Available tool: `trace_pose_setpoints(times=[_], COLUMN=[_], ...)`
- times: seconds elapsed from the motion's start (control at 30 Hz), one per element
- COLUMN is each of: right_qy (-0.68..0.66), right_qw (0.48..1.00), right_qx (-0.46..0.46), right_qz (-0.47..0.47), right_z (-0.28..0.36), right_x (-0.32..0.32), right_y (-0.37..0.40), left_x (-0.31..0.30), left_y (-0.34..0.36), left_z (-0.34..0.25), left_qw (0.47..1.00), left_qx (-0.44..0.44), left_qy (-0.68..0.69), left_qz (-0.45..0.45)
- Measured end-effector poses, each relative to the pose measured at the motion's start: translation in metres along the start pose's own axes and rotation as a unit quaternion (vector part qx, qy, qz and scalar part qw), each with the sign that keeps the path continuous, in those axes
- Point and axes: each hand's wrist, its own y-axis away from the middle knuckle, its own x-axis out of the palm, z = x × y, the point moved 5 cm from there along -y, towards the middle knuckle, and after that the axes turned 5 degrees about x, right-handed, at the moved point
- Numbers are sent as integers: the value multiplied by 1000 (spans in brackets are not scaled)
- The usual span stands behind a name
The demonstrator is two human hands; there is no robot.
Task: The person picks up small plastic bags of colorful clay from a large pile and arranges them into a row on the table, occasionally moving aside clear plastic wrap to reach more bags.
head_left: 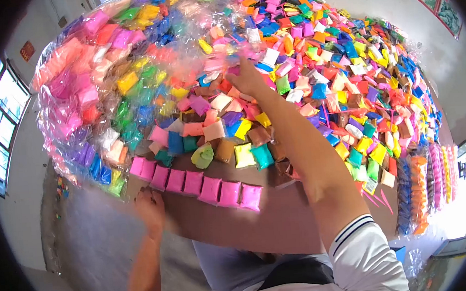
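My right hand (248,78) reaches far over the table into a heap of small, brightly coloured plastic packets (313,59). Its fingers are smeared by motion among pink and clear wrapping, so I cannot tell what they hold. At the near left edge of the table, my left hand (150,206) has its fingers loosely apart, with nothing seen in them. Just above those fingers begins a neat row of pink packets (193,183), laid side by side. Beyond the row lie loose packets, among them a teal packet (262,156) and a yellow packet (244,155).
Clear bags of sorted packets (72,92) are piled along the left side. Long strips of orange packets (420,194) hang at the right edge. Brown tabletop (239,229) shows between the pink row and my body. A window (6,126) is on the left wall.
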Motion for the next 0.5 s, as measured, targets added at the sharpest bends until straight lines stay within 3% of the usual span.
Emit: trace_pose_setpoints(times=[0.03,0.23,0.3,0.37,0.47,0.5], right_qy=[-9,-79,-183,-276,-331,-307], right_qw=[999,996,981,956,932,946], right_qx=[-31,-36,-44,-7,46,9], right_qz=[-42,27,47,99,140,103], right_z=[7,31,13,0,-16,-9], right_x=[7,56,77,91,81,66], right_y=[-8,-48,-55,-58,-39,-25], left_x=[1,-2,3,5,6,5], left_y=[0,-2,0,6,8,7], left_z=[0,-2,4,11,10,9], left_qw=[1000,997,998,994,993,993], left_qx=[-15,-40,-20,-66,-68,-58], left_qy=[9,31,41,53,73,79], left_qz=[15,50,31,64,68,59])
